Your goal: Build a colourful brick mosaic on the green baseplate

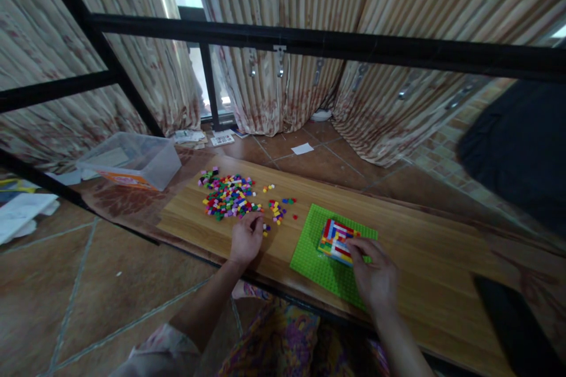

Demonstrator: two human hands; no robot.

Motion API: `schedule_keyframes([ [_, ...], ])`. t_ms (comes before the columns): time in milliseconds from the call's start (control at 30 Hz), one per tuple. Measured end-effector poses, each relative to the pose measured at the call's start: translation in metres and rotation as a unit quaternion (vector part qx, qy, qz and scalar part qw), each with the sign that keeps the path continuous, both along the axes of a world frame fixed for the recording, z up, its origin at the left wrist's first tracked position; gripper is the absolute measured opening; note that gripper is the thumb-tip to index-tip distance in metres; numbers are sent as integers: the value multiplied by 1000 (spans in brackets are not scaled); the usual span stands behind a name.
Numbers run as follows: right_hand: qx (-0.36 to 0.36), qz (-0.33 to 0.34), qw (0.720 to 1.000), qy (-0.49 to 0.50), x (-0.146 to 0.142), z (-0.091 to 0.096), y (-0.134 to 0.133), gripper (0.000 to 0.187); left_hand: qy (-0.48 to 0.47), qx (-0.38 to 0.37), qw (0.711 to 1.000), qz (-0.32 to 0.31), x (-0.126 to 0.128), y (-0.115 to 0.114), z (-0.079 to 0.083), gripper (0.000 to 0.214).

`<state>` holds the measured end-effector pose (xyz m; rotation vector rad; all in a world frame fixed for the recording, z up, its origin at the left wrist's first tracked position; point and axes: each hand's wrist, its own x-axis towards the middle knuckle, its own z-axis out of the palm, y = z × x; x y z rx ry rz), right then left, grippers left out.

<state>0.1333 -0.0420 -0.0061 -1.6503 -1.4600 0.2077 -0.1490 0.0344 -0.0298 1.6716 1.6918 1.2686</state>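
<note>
My left hand (246,240) is at the near edge of a loose pile of small coloured building bricks (227,195). Its thumb and forefinger are pinched together; whatever lies between them is too small to make out. A rectangular layered block of building bricks (336,237), striped red, white, blue and yellow on top, stands on a green studded baseplate (308,247). My right hand (375,271) reaches over the plate's right side, its closed fingertips touching the block's right part. The fingers hide that corner and anything held there.
A wooden board (420,259) carries the bricks and plate. Several stray bricks (277,211) lie between pile and plate. A clear plastic box (150,162) stands at the left, a dark flat object (508,312) at the right. A black metal bar (309,41) crosses behind.
</note>
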Motion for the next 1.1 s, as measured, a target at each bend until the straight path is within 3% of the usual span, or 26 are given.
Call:
schedule_keyframes([
  [300, 20, -31, 999, -15, -4, -1, -2, 37, 6, 4, 1000, -3, 0, -1, 0, 23],
  [667, 31, 8, 995, -98, 1, -6, -3, 41, 12, 4, 1000, -7, 0, -2, 3, 22],
  [800, 3, 27, 996, -84, 2, -1, -4, 40, 13, 9, 1000, -3, 0, -1, 2, 22],
  [1100, 30, -80, 996, 29, -15, 22, -22, 36, 20, 0, 1000, -6, 0, -1, 3, 23],
])
